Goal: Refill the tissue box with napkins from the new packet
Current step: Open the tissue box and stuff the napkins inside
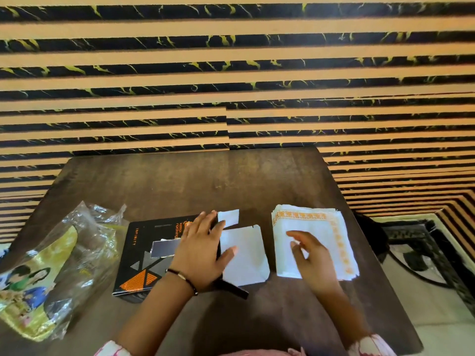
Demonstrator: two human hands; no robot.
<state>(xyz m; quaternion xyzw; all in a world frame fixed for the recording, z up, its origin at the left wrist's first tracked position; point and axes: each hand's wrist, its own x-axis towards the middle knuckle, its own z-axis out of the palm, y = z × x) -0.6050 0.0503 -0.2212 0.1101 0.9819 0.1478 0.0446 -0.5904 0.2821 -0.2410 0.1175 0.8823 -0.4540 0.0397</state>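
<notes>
on table [180,181] | tissue box [144,255] flat, long axis near-far, flaps rightward | left hand [203,249] grip spread flat

A dark wooden table [180,181] stands against a striped wall [231,73].

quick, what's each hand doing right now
Left hand: open, flat on the black cardboard tissue box, gripping nothing.
Right hand: open, fingers on the white orange-bordered napkin stack, gripping nothing.

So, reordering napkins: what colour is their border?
Orange pattern on the white napkin stack, head view.
</notes>
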